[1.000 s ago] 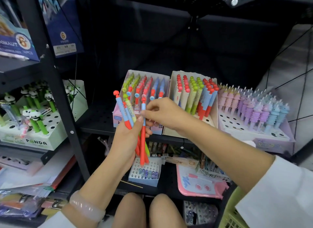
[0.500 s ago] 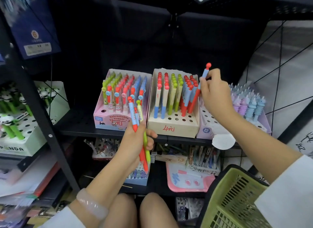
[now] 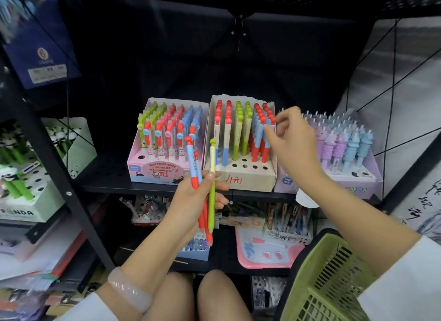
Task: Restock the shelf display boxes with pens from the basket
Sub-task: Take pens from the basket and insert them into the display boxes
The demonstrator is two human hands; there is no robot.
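Observation:
My left hand grips a small bundle of pens upright in front of the shelf edge: a blue-and-red one, a yellow-green one and a red one. The beige display box marked "4" stands on the shelf, with red, green and blue pens in rows and several bare holes in front. My right hand hovers at the box's right column, blurred, fingers loosely spread by the red pen tops, with no pen seen in it. The green basket sits at my lower right.
A pink eraser-pen box stands left of the beige one and a lavender box of pastel pens stands to its right. A panda pen box is at far left behind a black upright. Below the shelf lie more stationery trays.
My right hand carried a blue-and-red pen from the bundle to the beige box's right column and no longer shows it. The bundle in my left hand is smaller.

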